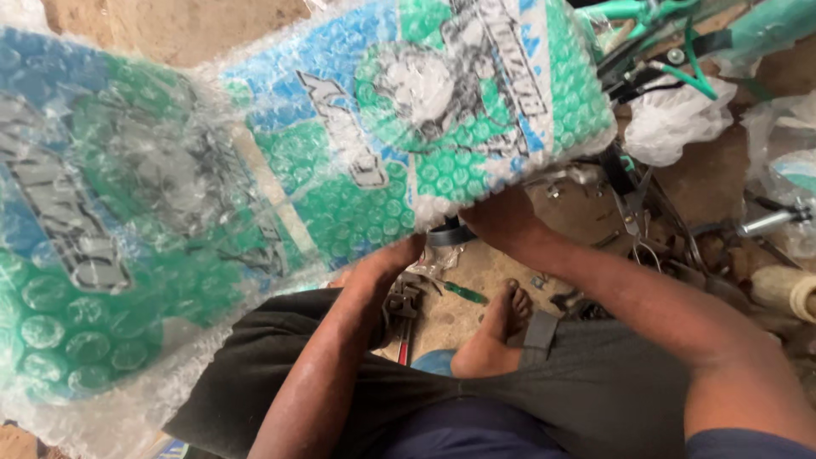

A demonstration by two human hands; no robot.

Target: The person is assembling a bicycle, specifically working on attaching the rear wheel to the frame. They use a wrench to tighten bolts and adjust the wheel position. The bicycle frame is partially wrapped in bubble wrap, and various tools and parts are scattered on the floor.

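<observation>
A large flat panel [365, 127] printed in green, blue and white, wrapped in clear bubble wrap, fills the upper left and middle of the head view, tilted across my lap. My left hand [387, 259] reaches up under its lower edge; the fingers are hidden beneath the wrap. My right hand [501, 223] grips the same lower edge further right, fingers tucked under the wrap. Both forearms rise from the bottom of the frame.
My bare foot [497, 327] rests on the sandy ground beside a green-handled screwdriver [463, 292] and a red-handled wrench [403, 316]. A teal bicycle frame [680, 34] lies at top right with white plastic bags [671, 119]. Scattered metal tools [633, 225] lie right of my hands.
</observation>
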